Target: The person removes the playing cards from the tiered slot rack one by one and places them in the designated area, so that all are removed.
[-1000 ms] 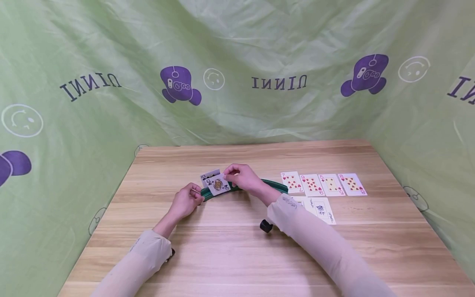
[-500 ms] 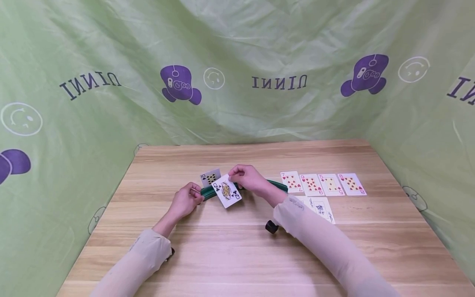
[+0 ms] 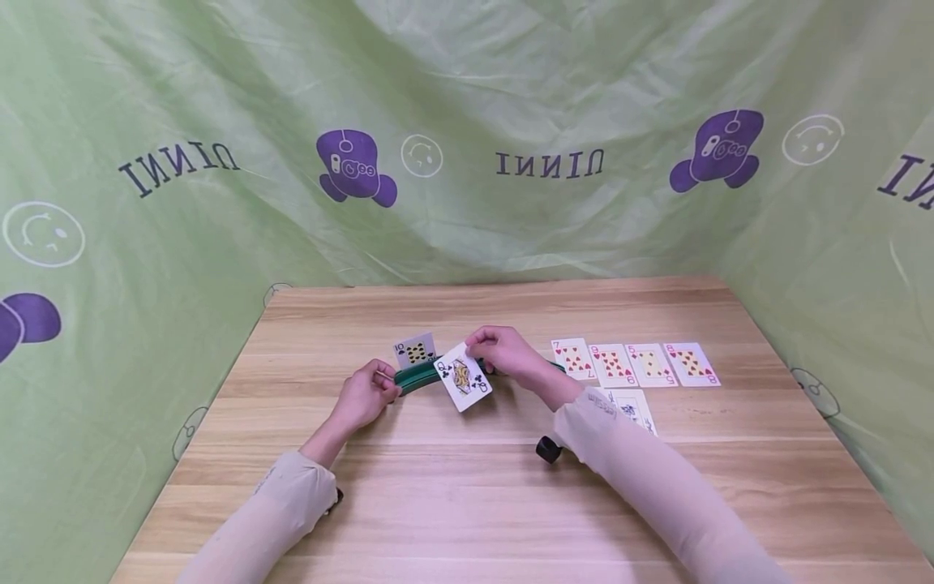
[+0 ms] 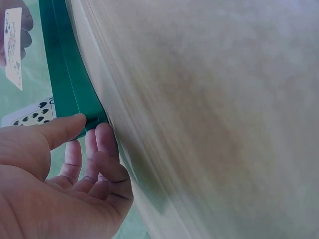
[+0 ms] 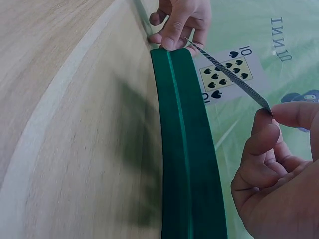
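Observation:
My left hand pinches the left end of a curved green playing-card holder between thumb and fingers, as the left wrist view shows. In the holder's slot near that end stands a ten of spades, face towards me. My right hand pinches a queen of clubs by its top right corner. The card hangs tilted in front of the holder and hides part of it; in the right wrist view the queen shows nearly edge-on. The holder's right part is mostly behind my right hand and wrist.
Right of the holder lies a face-up row of red cards: a seven, a nine, a five and an eight. A joker lies below them, partly under my right sleeve. Green cloth surrounds the wooden table.
My right hand has moved the queen of clubs away from the ten of spades, to the right and in front of the holder. My left hand has stayed at the holder's end.

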A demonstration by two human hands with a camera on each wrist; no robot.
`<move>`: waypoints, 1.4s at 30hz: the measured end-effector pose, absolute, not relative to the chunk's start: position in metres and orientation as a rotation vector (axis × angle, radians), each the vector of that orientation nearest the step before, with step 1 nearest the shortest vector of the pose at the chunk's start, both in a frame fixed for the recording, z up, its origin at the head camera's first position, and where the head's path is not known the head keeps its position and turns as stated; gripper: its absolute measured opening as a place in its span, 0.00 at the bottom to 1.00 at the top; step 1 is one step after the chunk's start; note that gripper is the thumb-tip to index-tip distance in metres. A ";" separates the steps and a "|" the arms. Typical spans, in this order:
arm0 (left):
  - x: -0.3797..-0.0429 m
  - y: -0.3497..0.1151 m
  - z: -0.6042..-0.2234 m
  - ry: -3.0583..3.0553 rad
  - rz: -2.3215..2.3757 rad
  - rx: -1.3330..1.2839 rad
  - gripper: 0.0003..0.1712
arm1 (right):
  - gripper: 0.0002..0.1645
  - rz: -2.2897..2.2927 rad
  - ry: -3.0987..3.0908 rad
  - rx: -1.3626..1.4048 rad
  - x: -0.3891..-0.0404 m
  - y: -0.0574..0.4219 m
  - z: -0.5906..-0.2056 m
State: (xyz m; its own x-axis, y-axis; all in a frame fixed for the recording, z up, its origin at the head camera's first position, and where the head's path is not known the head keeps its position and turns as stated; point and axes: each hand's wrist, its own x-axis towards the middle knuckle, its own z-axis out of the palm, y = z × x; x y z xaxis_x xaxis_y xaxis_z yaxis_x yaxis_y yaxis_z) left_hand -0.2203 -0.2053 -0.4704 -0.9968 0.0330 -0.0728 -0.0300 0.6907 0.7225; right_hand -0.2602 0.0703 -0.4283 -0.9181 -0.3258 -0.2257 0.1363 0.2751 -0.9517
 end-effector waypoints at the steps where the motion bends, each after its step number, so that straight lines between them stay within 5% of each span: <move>1: -0.220 -0.205 -0.470 2.814 1.207 0.003 0.13 | 0.12 -1.687 2.171 -0.165 -0.260 0.072 -0.428; 42: -0.221 -0.207 -0.471 2.799 1.208 0.015 0.13 | 0.16 -1.760 2.216 -0.040 -0.247 0.154 -0.420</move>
State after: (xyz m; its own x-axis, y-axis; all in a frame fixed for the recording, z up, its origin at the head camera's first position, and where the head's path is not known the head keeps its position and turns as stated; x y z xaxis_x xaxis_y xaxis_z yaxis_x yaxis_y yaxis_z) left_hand -0.2208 -0.2068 -0.4714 -0.9956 0.0457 -0.0814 -0.0279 0.6865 0.7266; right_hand -0.2471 0.1540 -0.4199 -0.9515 -0.2119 -0.2229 0.1691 0.2450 -0.9547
